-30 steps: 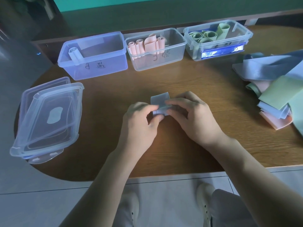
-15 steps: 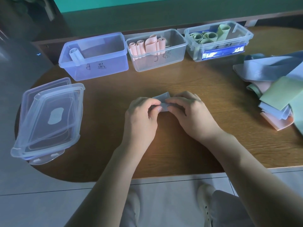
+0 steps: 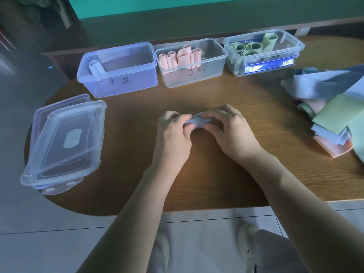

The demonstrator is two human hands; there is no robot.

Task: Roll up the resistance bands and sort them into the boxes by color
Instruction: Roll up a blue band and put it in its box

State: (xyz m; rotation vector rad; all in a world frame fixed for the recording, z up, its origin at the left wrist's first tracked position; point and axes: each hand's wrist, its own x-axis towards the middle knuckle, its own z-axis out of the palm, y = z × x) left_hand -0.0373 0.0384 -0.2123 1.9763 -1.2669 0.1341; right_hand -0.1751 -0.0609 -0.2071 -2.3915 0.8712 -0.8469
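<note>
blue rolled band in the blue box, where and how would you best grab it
Pinch the top end of the pale blue rolled resistance band, coming from above. It leans against the left corner of the translucent blue plastic box, its end poking over the rim, so the walls probably block a side approach.

3 boxes (image 3: pixel 118 69), 2 lids (image 3: pixel 65 142), 2 hands (image 3: pixel 173 133)

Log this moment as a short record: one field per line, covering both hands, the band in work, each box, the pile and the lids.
left hand: pinches the left end of the blue band
right hand: grips its right end
blue band: nearly rolled, at table centre
left box: one blue roll in its left corner
middle box: pink rolls
right box: green rolls
unrolled pile: blue, green and pink bands, at the right edge of the table
lids: stacked at the left edge of the table
</note>
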